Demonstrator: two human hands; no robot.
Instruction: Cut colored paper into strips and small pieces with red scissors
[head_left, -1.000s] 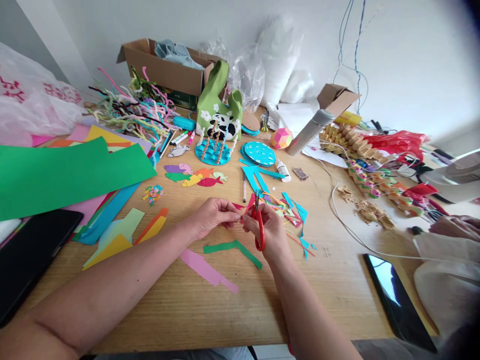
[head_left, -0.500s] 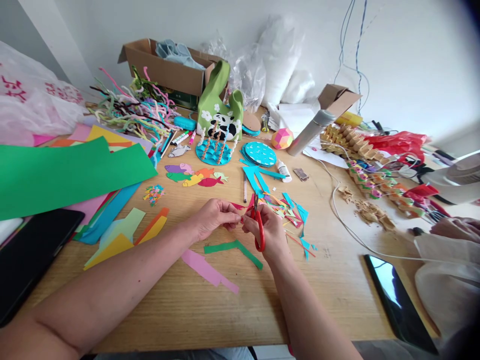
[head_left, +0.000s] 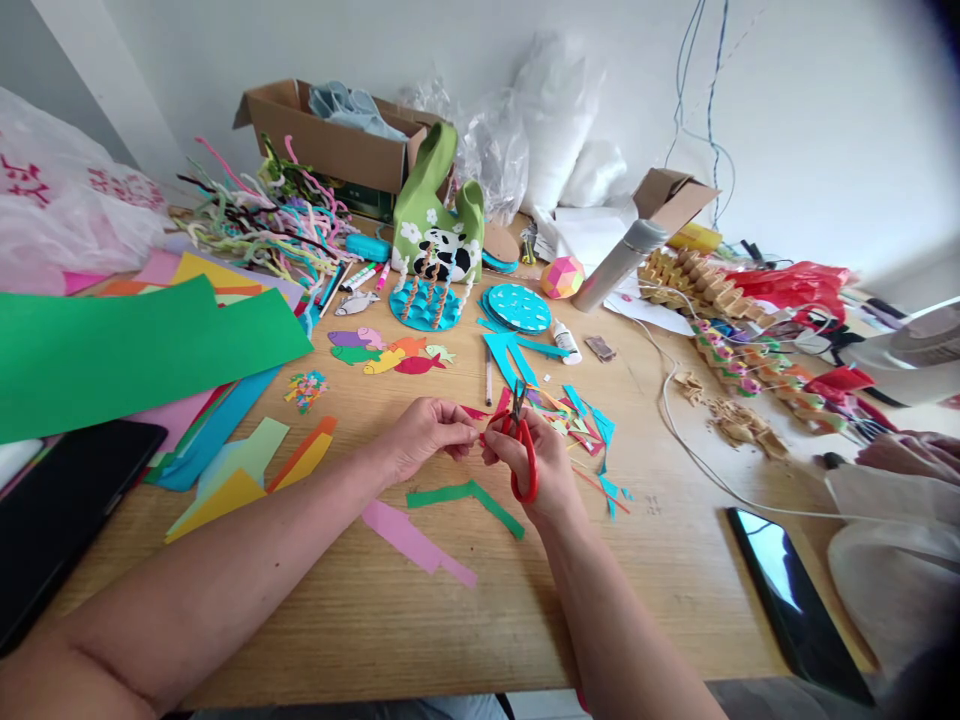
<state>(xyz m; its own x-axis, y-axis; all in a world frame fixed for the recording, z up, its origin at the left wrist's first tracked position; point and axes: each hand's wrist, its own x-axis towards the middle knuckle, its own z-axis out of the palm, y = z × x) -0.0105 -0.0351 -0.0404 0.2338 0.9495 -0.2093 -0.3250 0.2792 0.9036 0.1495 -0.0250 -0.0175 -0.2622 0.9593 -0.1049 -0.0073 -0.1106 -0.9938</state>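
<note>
My right hand grips a pair of red-handled scissors, whose dark blades point away from me and are slightly apart. My left hand is closed in a pinch, its fingertips almost meeting those of the right. Between them shows a tiny red piece, probably paper, mostly hidden by the fingers. Just beyond the hands lie scraps of blue, red and yellow paper. A bent green paper strip and a pink paper strip rest on the table nearer me. Paper fish lie farther off.
Coloured sheets and a black tablet-like device occupy the left. Behind are pipe cleaners, a green panda bag and blue discs. A white cable and a phone lie right, near another person's hand.
The scissors have turned slightly in my right hand, and their blades and handles have parted a little. My left hand keeps its pinch in nearly the same place.
</note>
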